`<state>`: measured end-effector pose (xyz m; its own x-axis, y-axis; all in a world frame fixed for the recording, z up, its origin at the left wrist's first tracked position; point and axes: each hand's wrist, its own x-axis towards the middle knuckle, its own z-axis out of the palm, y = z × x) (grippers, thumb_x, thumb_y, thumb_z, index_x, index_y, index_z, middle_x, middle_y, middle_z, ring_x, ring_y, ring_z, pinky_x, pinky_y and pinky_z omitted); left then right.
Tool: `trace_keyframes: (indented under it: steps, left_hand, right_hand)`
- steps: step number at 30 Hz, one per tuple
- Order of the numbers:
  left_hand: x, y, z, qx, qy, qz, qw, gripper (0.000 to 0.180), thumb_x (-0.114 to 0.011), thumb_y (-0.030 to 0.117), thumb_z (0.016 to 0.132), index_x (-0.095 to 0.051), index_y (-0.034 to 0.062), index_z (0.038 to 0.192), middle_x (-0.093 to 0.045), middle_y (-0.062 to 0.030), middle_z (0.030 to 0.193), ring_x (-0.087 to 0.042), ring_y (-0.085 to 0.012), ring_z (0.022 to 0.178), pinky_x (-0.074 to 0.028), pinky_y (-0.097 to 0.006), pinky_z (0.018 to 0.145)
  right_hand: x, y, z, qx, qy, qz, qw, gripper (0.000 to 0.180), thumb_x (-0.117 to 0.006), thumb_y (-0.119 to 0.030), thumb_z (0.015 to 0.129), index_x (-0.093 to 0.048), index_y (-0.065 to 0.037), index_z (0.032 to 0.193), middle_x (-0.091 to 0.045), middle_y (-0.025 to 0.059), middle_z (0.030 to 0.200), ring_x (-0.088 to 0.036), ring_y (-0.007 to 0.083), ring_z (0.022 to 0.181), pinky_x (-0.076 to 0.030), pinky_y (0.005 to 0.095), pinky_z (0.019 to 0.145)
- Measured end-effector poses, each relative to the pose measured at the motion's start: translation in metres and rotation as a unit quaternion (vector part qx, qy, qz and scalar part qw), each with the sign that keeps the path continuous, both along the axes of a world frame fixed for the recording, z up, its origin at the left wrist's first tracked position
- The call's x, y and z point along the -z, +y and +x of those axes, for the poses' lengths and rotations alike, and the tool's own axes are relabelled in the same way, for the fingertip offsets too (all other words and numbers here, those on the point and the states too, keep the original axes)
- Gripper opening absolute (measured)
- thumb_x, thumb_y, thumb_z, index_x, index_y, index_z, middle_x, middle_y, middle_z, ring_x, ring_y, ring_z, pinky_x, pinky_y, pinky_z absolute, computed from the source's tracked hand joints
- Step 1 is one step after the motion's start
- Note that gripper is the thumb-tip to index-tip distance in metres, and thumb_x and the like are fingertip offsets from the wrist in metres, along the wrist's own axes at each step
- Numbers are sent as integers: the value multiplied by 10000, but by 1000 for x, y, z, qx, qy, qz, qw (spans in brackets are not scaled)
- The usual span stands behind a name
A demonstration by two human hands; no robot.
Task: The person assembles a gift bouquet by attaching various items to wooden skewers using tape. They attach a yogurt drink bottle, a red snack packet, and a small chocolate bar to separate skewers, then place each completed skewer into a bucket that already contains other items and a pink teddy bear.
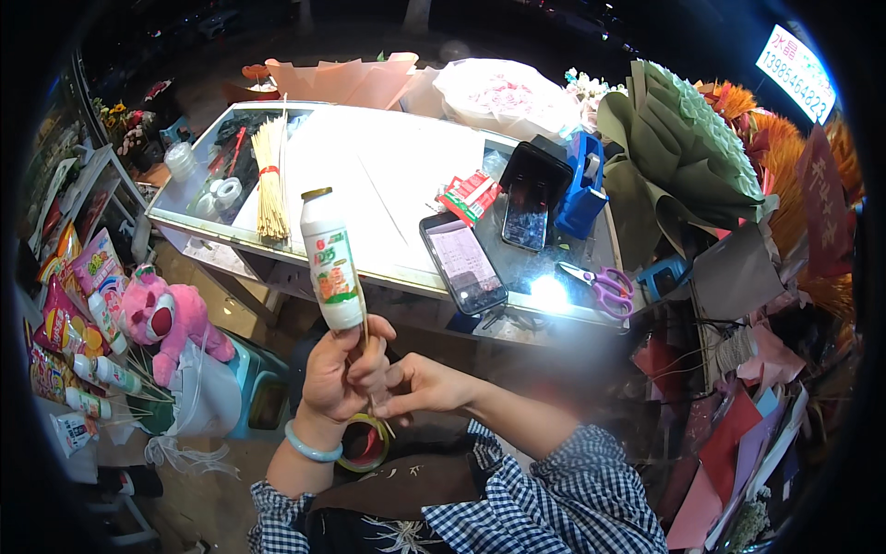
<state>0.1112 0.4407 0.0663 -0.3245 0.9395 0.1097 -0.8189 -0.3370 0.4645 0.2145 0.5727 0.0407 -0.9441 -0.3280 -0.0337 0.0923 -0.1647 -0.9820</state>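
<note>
Glass worktable (388,175) behind; left hand (343,374) grips white bottle (332,263), right hand (420,386) seemingly pinching its stick

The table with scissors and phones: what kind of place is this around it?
Probably a small flower or gift-bouquet shop. By the table stand wrapped bouquets, sheets of wrapping paper, scissors, and a pink plush toy among snack packets.
</note>
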Motion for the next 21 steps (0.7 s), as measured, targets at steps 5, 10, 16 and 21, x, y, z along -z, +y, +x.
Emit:
trace_keyframes:
  steps: [5, 10, 16, 21]
  left_hand:
    - [8, 12, 20, -282, 36, -183, 941, 232, -502, 183, 950, -494, 19, 1114, -488, -2, 785, -425, -67, 669, -351, -207, 589]
    - [15, 8, 20, -339, 140, -200, 909, 236, -538, 233, 949, -508, 39, 1078, -387, 57, 683, -313, -9, 539, -242, -161, 470]
    - [8, 7, 20, -266, 170, -204, 927, 271, -603, 255, 915, -541, 14, 1022, -411, 71, 594, -310, -4, 467, -240, -170, 432]
    - [-1, -2, 14, -93, 133, -126, 979, 362, -536, 350, 935, -530, -11, 956, -355, 52, 546, -283, -30, 437, -220, -190, 409]
  right_hand:
    - [9, -11, -6, 242, 187, 288, 908, 128, -648, -95, 776, -636, 2, 859, -587, 128, 746, -594, 264, 650, -474, 341, 576]
    - [14, -26, -8, 260, 236, 324, 878, 105, -608, -69, 810, -616, 14, 874, -567, 129, 763, -593, 278, 649, -481, 348, 570]
    - [8, 1, -9, 54, -63, 26, 996, 142, -610, -134, 875, -623, 3, 839, -611, 27, 681, -552, 81, 544, -438, 216, 497]
    - [7, 8, -7, -32, -108, -10, 994, 136, -647, -157, 858, -638, -21, 858, -630, 10, 665, -606, 59, 602, -444, 189, 507]
